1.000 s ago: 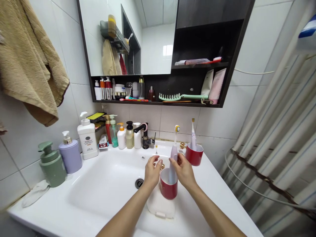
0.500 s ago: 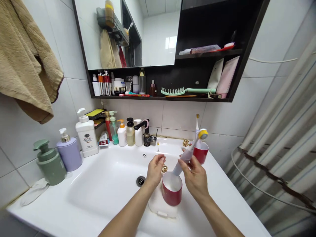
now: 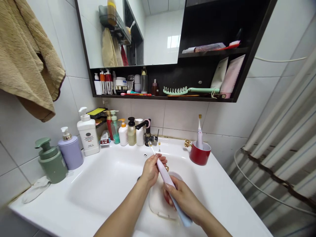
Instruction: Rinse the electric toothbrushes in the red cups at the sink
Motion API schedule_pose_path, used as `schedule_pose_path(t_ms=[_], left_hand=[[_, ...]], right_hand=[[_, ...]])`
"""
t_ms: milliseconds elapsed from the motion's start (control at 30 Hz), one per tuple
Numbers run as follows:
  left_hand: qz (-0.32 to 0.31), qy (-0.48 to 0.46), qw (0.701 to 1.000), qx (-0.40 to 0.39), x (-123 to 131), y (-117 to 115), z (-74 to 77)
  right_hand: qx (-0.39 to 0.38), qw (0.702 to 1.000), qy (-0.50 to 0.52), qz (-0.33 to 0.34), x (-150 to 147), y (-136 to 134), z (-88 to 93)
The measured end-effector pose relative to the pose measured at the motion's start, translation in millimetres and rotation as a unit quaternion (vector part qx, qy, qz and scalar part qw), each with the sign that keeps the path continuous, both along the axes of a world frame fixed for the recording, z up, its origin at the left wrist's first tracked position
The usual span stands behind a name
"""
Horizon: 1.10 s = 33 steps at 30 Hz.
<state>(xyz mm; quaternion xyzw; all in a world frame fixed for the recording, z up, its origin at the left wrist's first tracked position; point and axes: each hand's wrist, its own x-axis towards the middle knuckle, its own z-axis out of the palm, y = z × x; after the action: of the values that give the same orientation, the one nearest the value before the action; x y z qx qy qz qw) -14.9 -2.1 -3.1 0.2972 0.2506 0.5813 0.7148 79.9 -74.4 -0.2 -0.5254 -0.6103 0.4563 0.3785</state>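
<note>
My right hand (image 3: 181, 196) is closed around the handle of a pale pink and light blue electric toothbrush (image 3: 165, 173), its base pointing down to the right. Toward the other end, my left hand (image 3: 152, 168) has its thumb and fingers around the brush's neck. The brush head points at the faucet. Behind my right hand is a red cup (image 3: 177, 175), mostly hidden, above a whitish tray (image 3: 156, 205) in the sink. A second red cup (image 3: 200, 157) at the basin's back right holds another electric toothbrush (image 3: 199, 136), upright.
The white sink (image 3: 98, 187) has a black faucet (image 3: 147, 130) at the back. Pump bottles (image 3: 89, 136) line its left and rear edge. A dark cabinet shelf (image 3: 177, 97) hangs above, holding a green hairbrush (image 3: 187, 90). A curtain (image 3: 291, 148) hangs at right.
The toothbrush has come out from over the cup and swung down and left, its head now toward the faucet. My left hand has closed on its neck.
</note>
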Motion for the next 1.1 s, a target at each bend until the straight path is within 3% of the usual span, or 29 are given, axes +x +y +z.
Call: schedule_pose_path(t_ms=[67, 233, 400, 567, 733, 900, 1100], left_hand=[[0.019, -0.001, 1.0, -0.017, -4, 5, -1.3], [0.021, 0.025, 0.999, 0.006, -8, 11, -4.0], [0.028, 0.033, 0.999, -0.012, -7, 10, -2.9], [0.056, 0.026, 0.998, -0.011, -6, 9, -2.0], [0.072, 0.014, 0.996, -0.045, -5, 10, -2.8], [0.066, 0.007, 0.997, -0.046, -5, 12, -4.6], [0.066, 0.002, 0.996, -0.058, -5, 14, -5.8]], right_hand=[[-0.039, 0.999, -0.007, 0.029, 2, 1, -3.9], [0.078, 0.988, -0.128, -0.045, 2, 4, -11.2], [-0.05, 0.998, -0.029, 0.011, -4, 1, -10.4], [0.054, 0.994, -0.088, -0.022, -4, 2, -10.9], [-0.072, 0.997, -0.009, 0.014, -6, 0, -9.7], [-0.027, 0.999, -0.041, -0.001, -7, 0, -12.0], [-0.055, 0.998, -0.029, 0.005, -7, 0, -10.5]])
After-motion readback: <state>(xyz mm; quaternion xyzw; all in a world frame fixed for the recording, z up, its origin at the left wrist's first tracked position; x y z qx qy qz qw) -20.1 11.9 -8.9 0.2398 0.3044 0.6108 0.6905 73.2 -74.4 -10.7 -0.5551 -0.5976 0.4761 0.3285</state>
